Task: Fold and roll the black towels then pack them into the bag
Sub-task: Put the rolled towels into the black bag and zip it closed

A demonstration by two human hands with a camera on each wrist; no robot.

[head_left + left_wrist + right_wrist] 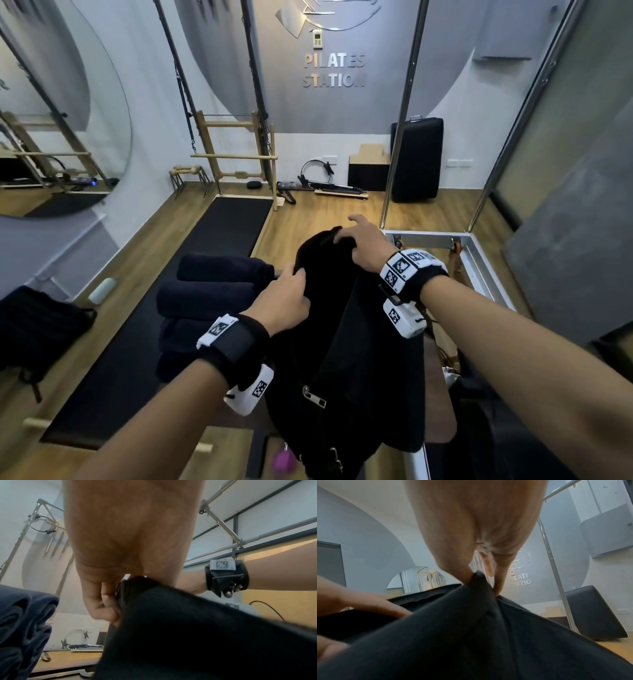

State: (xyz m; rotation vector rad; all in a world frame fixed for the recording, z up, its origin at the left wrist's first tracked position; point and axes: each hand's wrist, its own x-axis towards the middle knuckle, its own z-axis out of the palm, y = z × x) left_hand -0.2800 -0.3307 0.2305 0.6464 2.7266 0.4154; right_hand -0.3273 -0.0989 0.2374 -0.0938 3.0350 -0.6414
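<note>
A black bag (346,342) with a metal zipper pull (313,395) hangs upright in front of me, held by both hands at its top. My left hand (287,294) grips the left edge of the bag (171,628) with curled fingers. My right hand (359,240) pinches the far top edge of the bag (471,628) between thumb and fingers. Several rolled dark towels (212,294) lie stacked just left of the bag, and their rolled ends (25,622) show in the left wrist view. The inside of the bag is hidden.
A black exercise mat (164,308) lies under the towels on the wooden floor. A dark bundle (37,329) sits at the far left. A metal frame (479,253) and poles (400,130) stand to the right. A purple object (284,460) lies below.
</note>
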